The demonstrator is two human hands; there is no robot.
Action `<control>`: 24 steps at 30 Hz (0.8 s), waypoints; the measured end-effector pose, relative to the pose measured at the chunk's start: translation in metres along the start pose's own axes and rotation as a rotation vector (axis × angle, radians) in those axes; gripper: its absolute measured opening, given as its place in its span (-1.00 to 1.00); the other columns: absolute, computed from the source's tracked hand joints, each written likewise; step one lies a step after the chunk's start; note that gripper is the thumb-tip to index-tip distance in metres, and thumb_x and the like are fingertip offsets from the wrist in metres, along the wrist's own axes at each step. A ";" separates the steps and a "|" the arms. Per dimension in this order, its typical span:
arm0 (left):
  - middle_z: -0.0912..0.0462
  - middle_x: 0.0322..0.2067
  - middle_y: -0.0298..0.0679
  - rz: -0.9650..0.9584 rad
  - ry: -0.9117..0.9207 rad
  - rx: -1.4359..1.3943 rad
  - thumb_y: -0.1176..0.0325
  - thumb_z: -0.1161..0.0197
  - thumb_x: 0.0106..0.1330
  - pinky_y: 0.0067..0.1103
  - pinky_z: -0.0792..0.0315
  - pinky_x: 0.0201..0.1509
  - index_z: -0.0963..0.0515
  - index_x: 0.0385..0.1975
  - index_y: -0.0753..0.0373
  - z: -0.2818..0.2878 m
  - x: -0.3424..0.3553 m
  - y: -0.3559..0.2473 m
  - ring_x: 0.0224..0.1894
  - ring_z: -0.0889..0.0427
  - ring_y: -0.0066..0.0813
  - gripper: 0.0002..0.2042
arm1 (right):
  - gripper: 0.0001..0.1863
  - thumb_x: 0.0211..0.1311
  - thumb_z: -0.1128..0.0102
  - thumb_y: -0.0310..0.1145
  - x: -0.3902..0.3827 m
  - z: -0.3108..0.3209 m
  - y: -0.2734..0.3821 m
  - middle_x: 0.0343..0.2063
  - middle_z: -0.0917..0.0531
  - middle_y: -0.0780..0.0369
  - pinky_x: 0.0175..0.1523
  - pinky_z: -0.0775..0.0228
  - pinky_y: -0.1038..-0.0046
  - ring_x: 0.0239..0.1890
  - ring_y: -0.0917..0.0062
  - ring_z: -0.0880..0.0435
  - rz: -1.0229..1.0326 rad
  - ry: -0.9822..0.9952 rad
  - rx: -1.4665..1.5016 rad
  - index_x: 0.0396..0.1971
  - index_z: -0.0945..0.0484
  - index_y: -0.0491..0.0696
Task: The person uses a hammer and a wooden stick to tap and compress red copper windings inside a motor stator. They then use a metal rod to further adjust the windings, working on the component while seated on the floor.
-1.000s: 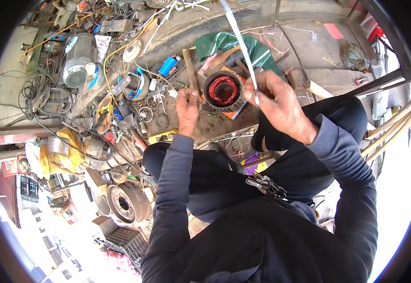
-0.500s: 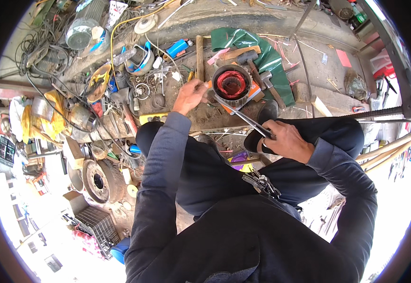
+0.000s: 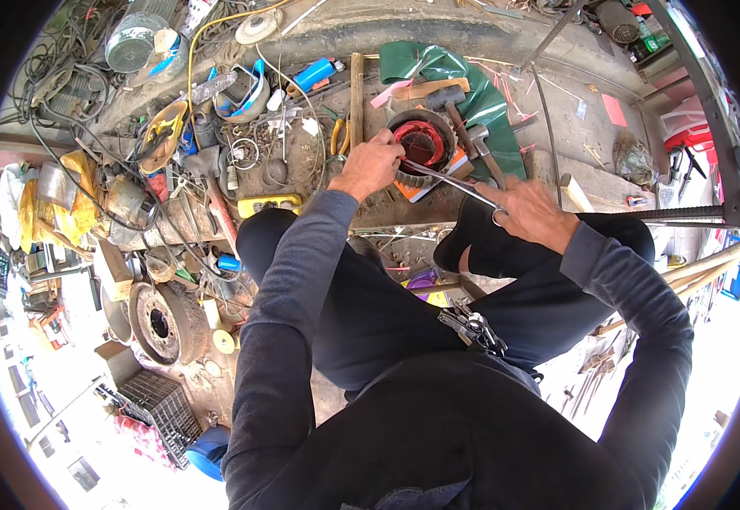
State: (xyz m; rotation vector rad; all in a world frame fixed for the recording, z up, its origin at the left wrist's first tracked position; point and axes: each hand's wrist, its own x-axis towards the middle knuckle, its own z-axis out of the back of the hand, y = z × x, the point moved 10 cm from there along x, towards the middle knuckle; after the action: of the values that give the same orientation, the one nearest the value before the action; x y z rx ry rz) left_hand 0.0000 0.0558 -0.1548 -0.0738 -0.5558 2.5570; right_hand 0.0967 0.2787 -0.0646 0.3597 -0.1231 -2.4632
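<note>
A round motor stator, a grey metal ring with red windings inside, stands on the ground ahead of me. In my right hand is a long slim metal tool. A loop shows at its handle end, like a scissors handle, but its exact kind is unclear. The tool slants up and left across the near rim of the stator. My left hand is at the stator's left rim, its fingers pinched together near the tool's far end. What those fingers hold is too small to make out.
Beyond the stator lie hammers and a green plastic sheet. A wooden bar and yellow-handled pliers are to its left. Farther left are a yellow power strip, cables and a rusty wheel hub.
My left hand has moved right, from beside the stator onto its rim. The right hand has shifted up and right, and the tool lies flatter. The stator is tipped more toward me.
</note>
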 end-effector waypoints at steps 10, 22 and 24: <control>-0.66 -0.05 -0.31 -0.003 0.051 0.058 0.36 -0.29 0.39 -0.27 -0.67 0.05 -0.75 -0.10 0.03 -0.013 0.001 -0.003 -0.01 -0.76 -0.17 -0.83 | -0.27 0.15 -0.43 -0.43 0.001 0.001 0.003 -0.28 -0.60 -0.01 -0.24 -0.59 0.06 -0.34 0.05 -0.70 0.059 -0.070 -0.085 0.41 -0.53 0.09; -0.68 -0.12 -0.29 -0.014 -0.002 0.011 0.35 -0.31 0.30 -0.21 -0.70 0.00 -0.75 -0.19 0.07 -0.011 0.002 -0.002 -0.09 -0.78 -0.12 -0.85 | -0.46 0.21 -0.24 -0.47 0.014 0.002 0.003 -0.38 -0.66 -0.10 -0.39 -0.48 0.14 -0.44 0.15 -0.71 0.160 -0.115 -0.227 0.25 -0.67 -0.07; -0.69 -0.12 -0.30 -0.003 0.010 0.011 0.35 -0.32 0.30 -0.22 -0.70 0.00 -0.76 -0.20 0.07 -0.012 0.002 -0.001 -0.09 -0.78 -0.13 -0.85 | -0.47 0.23 -0.22 -0.46 0.016 0.001 0.003 -0.39 -0.67 -0.09 -0.39 -0.48 0.14 -0.41 0.15 -0.72 0.186 -0.125 -0.239 0.24 -0.67 -0.07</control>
State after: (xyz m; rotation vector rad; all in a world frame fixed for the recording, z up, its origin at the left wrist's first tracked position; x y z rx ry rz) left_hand 0.0005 0.0627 -0.1654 -0.0824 -0.5376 2.5549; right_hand 0.0860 0.2661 -0.0663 0.0864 0.0827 -2.2831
